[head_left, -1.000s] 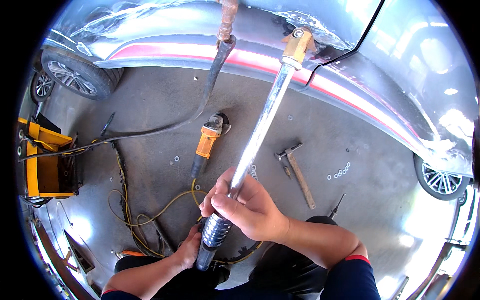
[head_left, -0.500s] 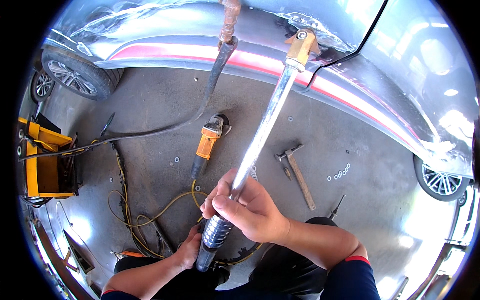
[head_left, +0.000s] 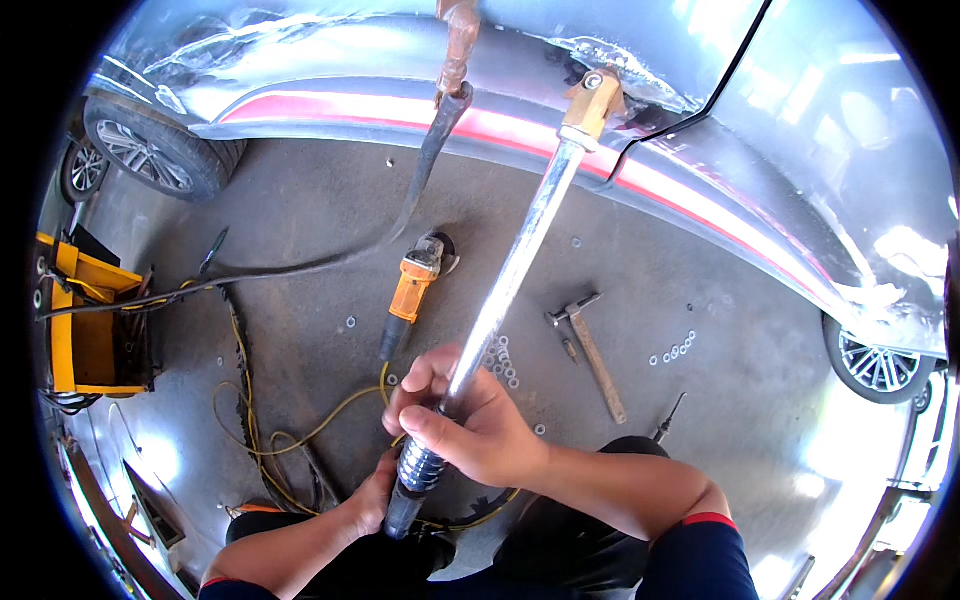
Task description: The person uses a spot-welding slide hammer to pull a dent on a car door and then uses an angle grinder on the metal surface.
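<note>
A chrome rod (head_left: 524, 244) slants up to a brass head (head_left: 592, 105) against scuffed paint on the silver car's side (head_left: 760, 180). My right hand (head_left: 470, 425) curls round the rod at the ribbed metal sleeve (head_left: 421, 466). My left hand (head_left: 371, 497), partly hidden, grips the tool's dark lower end (head_left: 402, 512). Left of the brass head, a thick black cable (head_left: 425, 160) runs from a coppery fitting (head_left: 460, 45) at the panel.
On the floor lie an orange angle grinder (head_left: 414, 285), yellow hose (head_left: 340, 405), hammer (head_left: 598, 370), several washers (head_left: 673, 352) and a thin tool (head_left: 670, 420). A yellow tool cart (head_left: 75, 260) stands at left. Car wheels (head_left: 150, 150) show on both sides.
Both hands and the rod have shifted slightly left in view, and the brass head appears a little left and lower than a half second ago. More washers show beside the rod.
</note>
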`<state>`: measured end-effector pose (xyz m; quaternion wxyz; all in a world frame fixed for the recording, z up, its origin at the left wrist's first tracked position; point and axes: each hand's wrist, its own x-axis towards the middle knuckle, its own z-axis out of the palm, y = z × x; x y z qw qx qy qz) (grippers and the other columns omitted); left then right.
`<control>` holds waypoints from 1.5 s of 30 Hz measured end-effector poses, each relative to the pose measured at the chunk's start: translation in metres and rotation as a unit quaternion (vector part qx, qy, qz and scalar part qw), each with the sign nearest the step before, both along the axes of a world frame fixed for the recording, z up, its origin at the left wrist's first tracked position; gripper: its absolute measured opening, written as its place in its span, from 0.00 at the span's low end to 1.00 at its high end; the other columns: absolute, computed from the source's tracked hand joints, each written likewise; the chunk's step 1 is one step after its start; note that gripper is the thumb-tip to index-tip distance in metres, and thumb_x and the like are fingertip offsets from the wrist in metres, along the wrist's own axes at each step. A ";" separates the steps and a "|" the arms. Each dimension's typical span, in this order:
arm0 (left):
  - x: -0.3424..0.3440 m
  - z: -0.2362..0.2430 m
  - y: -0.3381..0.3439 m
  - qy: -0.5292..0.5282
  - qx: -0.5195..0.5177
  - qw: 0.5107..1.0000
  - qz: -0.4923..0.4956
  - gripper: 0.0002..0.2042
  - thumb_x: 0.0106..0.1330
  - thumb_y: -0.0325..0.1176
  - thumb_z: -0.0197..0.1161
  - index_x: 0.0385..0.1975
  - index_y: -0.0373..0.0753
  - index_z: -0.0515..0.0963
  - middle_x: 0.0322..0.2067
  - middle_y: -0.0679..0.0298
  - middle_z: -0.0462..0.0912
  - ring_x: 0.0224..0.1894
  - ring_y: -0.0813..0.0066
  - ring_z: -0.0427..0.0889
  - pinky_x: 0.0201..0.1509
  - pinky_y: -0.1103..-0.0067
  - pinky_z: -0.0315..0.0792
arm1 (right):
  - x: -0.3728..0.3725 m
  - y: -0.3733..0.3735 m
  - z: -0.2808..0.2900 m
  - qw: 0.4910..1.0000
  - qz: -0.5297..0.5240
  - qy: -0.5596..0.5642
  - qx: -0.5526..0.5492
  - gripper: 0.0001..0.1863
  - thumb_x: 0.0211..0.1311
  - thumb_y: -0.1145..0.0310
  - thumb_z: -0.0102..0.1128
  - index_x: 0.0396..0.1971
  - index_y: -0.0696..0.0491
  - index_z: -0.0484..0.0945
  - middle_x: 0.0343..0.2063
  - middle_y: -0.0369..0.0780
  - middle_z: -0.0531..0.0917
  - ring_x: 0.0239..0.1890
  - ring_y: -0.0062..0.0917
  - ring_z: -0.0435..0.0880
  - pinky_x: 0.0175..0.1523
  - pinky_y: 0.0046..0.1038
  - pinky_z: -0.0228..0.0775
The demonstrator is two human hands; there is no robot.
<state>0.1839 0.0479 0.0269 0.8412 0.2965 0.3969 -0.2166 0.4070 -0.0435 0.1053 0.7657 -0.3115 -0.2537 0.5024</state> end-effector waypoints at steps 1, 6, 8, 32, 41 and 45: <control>0.002 0.002 -0.004 0.024 0.053 0.998 0.000 0.27 0.77 0.42 0.47 0.72 0.40 0.54 0.55 0.61 0.74 0.54 0.72 0.76 0.57 0.75 0.72 | -0.002 0.006 -0.002 1.000 -0.017 0.002 -0.013 0.14 0.70 0.76 0.60 0.50 0.52 0.68 0.34 0.36 0.78 0.37 0.18 0.81 0.43 0.26 0.74; -0.030 -0.036 -0.008 -0.011 0.219 0.973 -0.078 0.23 0.74 0.39 0.52 0.64 0.34 0.68 0.67 0.53 0.61 0.68 0.61 0.63 0.71 0.71 0.62 | 0.040 0.019 0.019 0.999 -0.046 0.014 0.002 0.17 0.70 0.74 0.60 0.55 0.55 0.68 0.27 0.37 0.80 0.29 0.21 0.83 0.38 0.26 0.78; -0.031 -0.041 -0.006 0.012 0.213 0.972 -0.095 0.21 0.75 0.43 0.52 0.64 0.41 0.67 0.54 0.56 0.69 0.53 0.64 0.72 0.56 0.70 0.70 | 0.041 0.019 0.019 0.998 -0.049 0.028 0.004 0.16 0.71 0.75 0.59 0.55 0.55 0.68 0.29 0.37 0.79 0.31 0.20 0.83 0.38 0.27 0.78; -0.040 -0.030 -0.016 0.007 -0.041 0.986 -0.160 0.10 0.70 0.32 0.59 0.49 0.41 0.77 0.34 0.67 0.80 0.33 0.77 0.78 0.38 0.78 0.75 | 0.014 -0.010 0.020 0.994 -0.005 -0.107 -0.003 0.17 0.68 0.79 0.59 0.51 0.50 0.64 0.37 0.40 0.78 0.44 0.24 0.80 0.52 0.34 0.72; -0.011 0.004 -0.013 0.054 0.074 0.994 -0.053 0.22 0.76 0.38 0.46 0.67 0.42 0.61 0.49 0.62 0.77 0.48 0.76 0.76 0.52 0.75 0.73 | 0.026 -0.008 0.019 0.999 0.016 -0.040 -0.012 0.08 0.72 0.76 0.56 0.44 0.51 0.66 0.33 0.36 0.78 0.39 0.21 0.80 0.55 0.37 0.73; -0.007 0.006 -0.015 0.063 0.075 0.993 -0.064 0.23 0.77 0.40 0.46 0.70 0.43 0.58 0.50 0.62 0.76 0.48 0.75 0.76 0.52 0.75 0.73 | 0.027 -0.006 0.021 0.999 0.020 -0.035 -0.019 0.08 0.73 0.75 0.56 0.43 0.51 0.66 0.32 0.36 0.77 0.38 0.20 0.80 0.55 0.36 0.73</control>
